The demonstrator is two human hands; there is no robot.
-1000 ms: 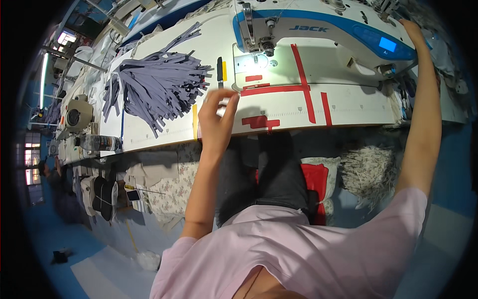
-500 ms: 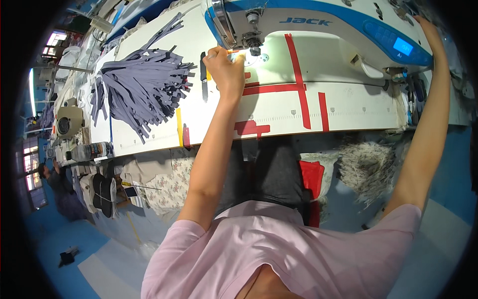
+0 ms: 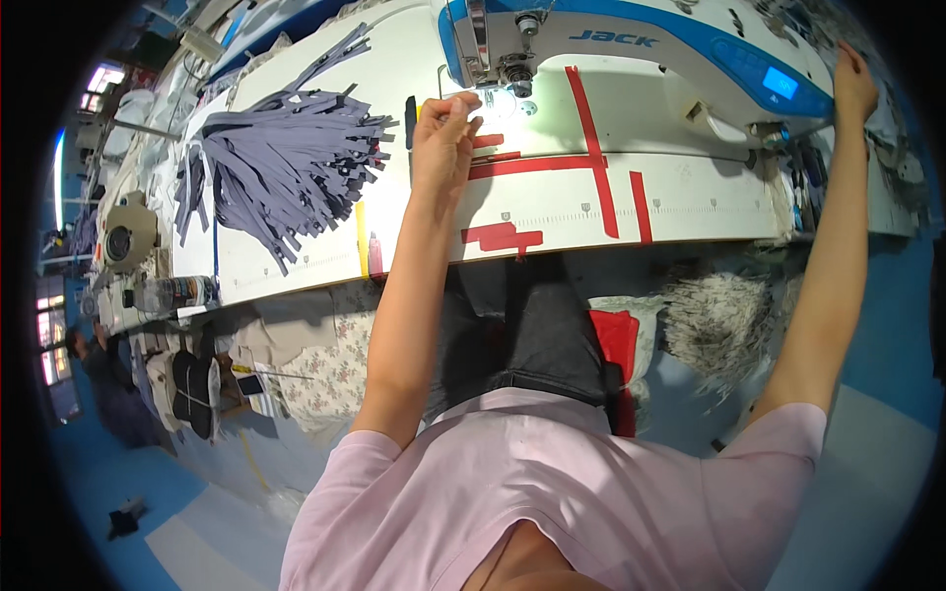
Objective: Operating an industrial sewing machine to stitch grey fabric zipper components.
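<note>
My left hand (image 3: 445, 138) is raised just left of the needle area of the white and blue sewing machine (image 3: 680, 44), its thumb and fingertips pinched together. Whatever the pinch holds, if anything, is too small to make out. A black-handled tool (image 3: 411, 113) lies beside that hand, partly hidden by it. Past the machine's right end my right hand (image 3: 855, 87) is held up, fingers drawn together and pointing away from me. I cannot make out anything in it. On the left of the table lies a fanned bundle of grey fabric strips (image 3: 286, 163).
Red tape (image 3: 591, 148) marks the white sewing table (image 3: 335, 258), with yellow tape (image 3: 363, 241) near its front edge. A plastic bottle (image 3: 175, 294) stands at the left. Floral cloth (image 3: 340, 355), red cloth (image 3: 616, 340) and a heap of thread scraps (image 3: 719, 320) are below the table edge.
My right hand has left the machine's right end and moved farther off to the right. My left hand has drawn slightly left and back from the needle, fingers still pinched. The view has shifted slightly.
</note>
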